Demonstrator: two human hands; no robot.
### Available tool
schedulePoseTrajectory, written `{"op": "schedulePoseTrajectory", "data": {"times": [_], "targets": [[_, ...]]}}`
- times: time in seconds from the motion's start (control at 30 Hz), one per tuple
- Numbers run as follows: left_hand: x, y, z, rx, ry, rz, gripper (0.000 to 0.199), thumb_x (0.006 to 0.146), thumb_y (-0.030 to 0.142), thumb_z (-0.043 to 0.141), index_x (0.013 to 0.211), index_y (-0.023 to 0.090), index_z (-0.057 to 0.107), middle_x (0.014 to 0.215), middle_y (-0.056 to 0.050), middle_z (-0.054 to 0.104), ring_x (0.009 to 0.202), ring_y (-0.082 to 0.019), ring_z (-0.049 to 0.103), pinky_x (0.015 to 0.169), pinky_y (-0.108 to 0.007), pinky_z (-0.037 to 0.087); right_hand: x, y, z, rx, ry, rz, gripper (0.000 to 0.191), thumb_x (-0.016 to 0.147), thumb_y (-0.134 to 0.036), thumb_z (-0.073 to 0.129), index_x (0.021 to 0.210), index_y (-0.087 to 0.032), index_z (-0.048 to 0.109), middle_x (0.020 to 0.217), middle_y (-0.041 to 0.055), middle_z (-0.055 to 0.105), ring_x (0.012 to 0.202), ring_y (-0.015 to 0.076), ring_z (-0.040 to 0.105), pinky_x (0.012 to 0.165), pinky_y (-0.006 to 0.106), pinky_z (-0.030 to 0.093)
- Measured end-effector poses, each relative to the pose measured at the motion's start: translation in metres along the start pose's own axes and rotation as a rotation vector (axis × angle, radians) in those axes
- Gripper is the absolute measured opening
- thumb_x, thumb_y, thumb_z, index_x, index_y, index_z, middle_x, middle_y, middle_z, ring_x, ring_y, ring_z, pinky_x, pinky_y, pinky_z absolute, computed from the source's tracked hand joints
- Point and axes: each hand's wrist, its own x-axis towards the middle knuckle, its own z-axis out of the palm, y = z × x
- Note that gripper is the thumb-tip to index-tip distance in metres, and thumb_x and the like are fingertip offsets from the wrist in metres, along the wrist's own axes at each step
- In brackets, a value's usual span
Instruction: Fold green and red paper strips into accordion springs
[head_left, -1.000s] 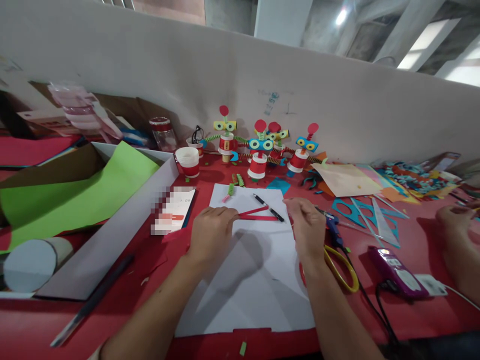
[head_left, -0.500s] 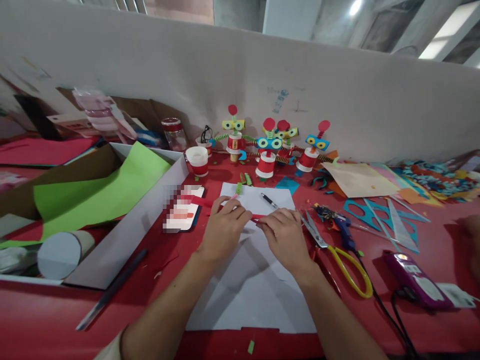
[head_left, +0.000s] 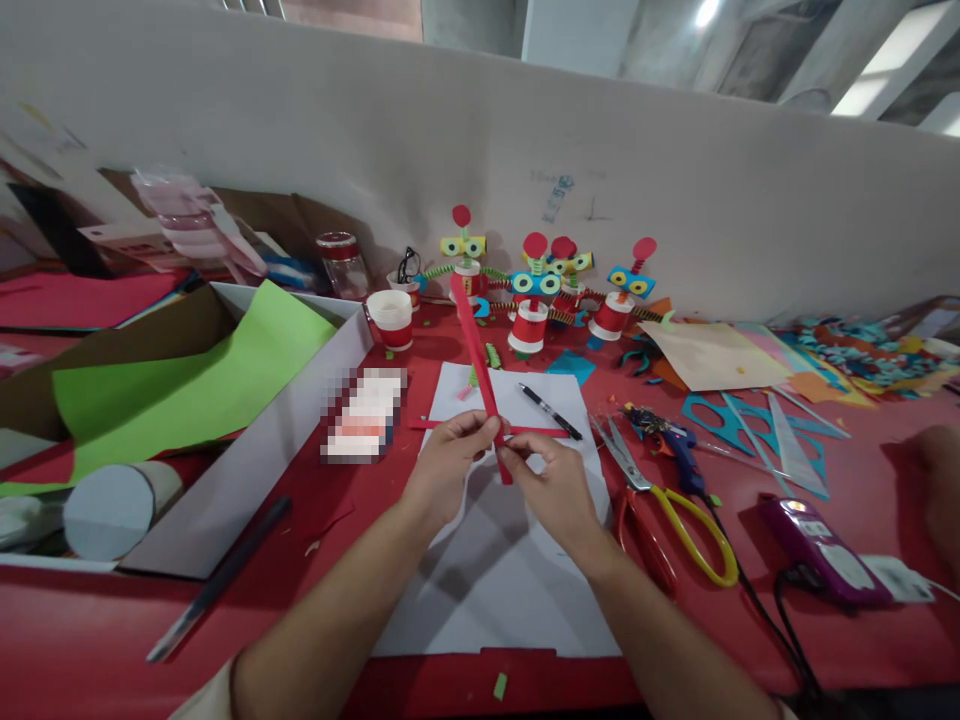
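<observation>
A long red paper strip (head_left: 478,350) stands tilted over the white sheet (head_left: 517,590), its upper end leaning to the left. My left hand (head_left: 450,465) pinches it near the lower end, thumb and fingertips closed. My right hand (head_left: 551,485) grips the same strip just beside, also with thumb and fingers together. A second red paper strip (head_left: 536,431) lies crosswise behind my hands, partly hidden by them. Beyond it are a small folded green-and-pink paper spring (head_left: 466,386) and a black pen (head_left: 550,411).
Yellow-and-red-handled scissors (head_left: 637,470) and a blue glue gun (head_left: 686,460) lie on the right. Several paper-cup figures (head_left: 529,325) stand behind. At left sits a white box (head_left: 262,440) holding green paper; a person's hand (head_left: 943,480) shows at the far right.
The strip in my hands has swung from lying crosswise to standing upright and tilted. My hands have turned and drawn slightly closer together. The second strip now shows behind them.
</observation>
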Motion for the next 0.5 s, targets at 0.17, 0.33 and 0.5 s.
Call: {"op": "schedulePoseTrajectory", "data": {"times": [0.17,0.33,0.5], "targets": [[0.005,0.01,-0.015,0.028,0.05,0.049,0.019,0.073,0.035,0.063,0.069,0.017,0.062,0.078,-0.003,0.065,0.069,-0.012,0.052,0.068,-0.026,0.043,-0.019,-0.004,0.006,-0.257,-0.169,-0.105,0.018,0.079,-0.015,0.056,0.073,-0.024,0.07,0.073,0.0,0.072,0.068,0.017,0.063,0.064,0.027,0.044],[-0.002,0.022,-0.021,0.357,-0.268,-0.133,0.009,0.067,0.028,0.066,0.071,0.019,0.065,0.065,0.002,0.061,0.065,-0.012,0.054,0.064,-0.025,0.042,-0.038,0.009,-0.047,-0.336,-0.037,0.051,0.017,0.085,-0.031,0.056,0.078,-0.025,0.07,0.072,0.0008,0.072,0.065,0.0177,0.065,0.061,0.027,0.043],[-0.009,0.019,-0.017,0.66,-0.377,-0.248,0.01,0.066,0.029,0.061,0.065,0.02,0.065,0.058,0.002,0.058,0.052,-0.011,0.047,0.046,-0.023,0.033,-0.017,0.061,-0.14,-0.709,0.433,0.394,0.012,0.076,-0.028,0.062,0.08,-0.018,0.065,0.086,0.0102,0.07,0.079,0.0242,0.062,0.068,0.033,0.041]]}}
